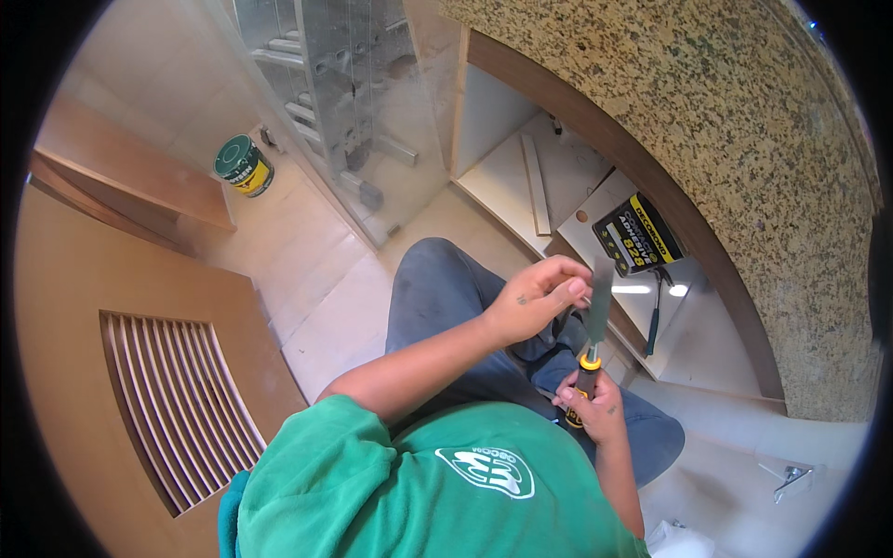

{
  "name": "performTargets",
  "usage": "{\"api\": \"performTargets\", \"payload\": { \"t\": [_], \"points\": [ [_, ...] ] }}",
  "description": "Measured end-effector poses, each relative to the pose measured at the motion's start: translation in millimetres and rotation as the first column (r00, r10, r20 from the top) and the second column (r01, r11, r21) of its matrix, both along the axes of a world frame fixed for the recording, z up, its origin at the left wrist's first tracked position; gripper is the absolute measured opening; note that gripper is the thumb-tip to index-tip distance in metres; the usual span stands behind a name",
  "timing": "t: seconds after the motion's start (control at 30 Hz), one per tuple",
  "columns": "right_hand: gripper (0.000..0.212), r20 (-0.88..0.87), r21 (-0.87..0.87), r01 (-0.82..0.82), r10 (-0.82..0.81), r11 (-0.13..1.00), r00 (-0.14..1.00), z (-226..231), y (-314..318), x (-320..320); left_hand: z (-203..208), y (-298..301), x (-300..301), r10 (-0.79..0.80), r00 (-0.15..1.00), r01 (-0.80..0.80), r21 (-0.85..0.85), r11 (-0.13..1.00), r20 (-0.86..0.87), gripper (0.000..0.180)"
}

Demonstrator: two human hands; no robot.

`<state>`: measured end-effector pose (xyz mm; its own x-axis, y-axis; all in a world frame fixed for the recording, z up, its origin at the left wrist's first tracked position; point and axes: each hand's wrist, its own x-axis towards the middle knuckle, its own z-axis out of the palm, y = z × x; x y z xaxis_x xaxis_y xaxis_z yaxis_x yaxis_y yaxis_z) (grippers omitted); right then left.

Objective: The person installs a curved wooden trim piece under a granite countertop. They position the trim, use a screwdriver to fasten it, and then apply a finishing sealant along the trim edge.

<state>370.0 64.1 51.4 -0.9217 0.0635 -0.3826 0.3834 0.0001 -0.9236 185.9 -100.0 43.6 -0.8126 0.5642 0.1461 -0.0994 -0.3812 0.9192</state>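
My right hand [593,406] grips the black and yellow handle of a flat file [599,312]. Its grey metal blade points away from me, upright in the picture and slightly blurred. My left hand [549,293] is just left of the blade, fingers curled and thumb bent in toward them. Whether those fingertips touch the blade or pinch something small cannot be made out. Both hands are over my lap, in front of the open cabinet [512,200].
Inside the cabinet stand a black and yellow adhesive can [639,234], a hammer [657,312] and a wooden strip [535,184]. A speckled stone countertop [707,112] overhangs it. On the left are a louvred door [65,270] and a green tin [245,166]; a ladder [316,84] shows behind glass.
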Motion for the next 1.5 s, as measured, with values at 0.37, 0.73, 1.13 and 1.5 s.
{"api": "performTargets", "payload": {
  "t": [0.37, 0.73, 1.13, 1.5],
  "points": [
    [0.027, 0.007, 0.170, 0.283, -0.288, 0.944, 0.958, -21, 39, 19, -63, -159, 11, 0.040, 0.683, -0.702, -0.639, 0.314, -0.730, 0.059],
    [0.021, -0.046, 0.048, 0.357, -0.355, 0.933, 0.934, -49, 36, 36, -115, -251, 68, 0.300, 0.954, -0.111, -0.926, 0.362, 0.003, 0.077],
    [0.032, -0.040, 0.116, 0.279, -0.276, 0.953, 0.960, -52, 56, 50, -101, -240, 194, 0.406, 0.570, 0.391, -0.670, 0.631, 0.715, 0.046],
    [0.028, -0.002, 0.027, 0.194, -0.194, 0.981, 0.981, -17, 61, 64, -223, -346, 234, 0.162, 0.614, 0.520, -0.550, 0.653, 0.773, 0.037]
  ]
}}
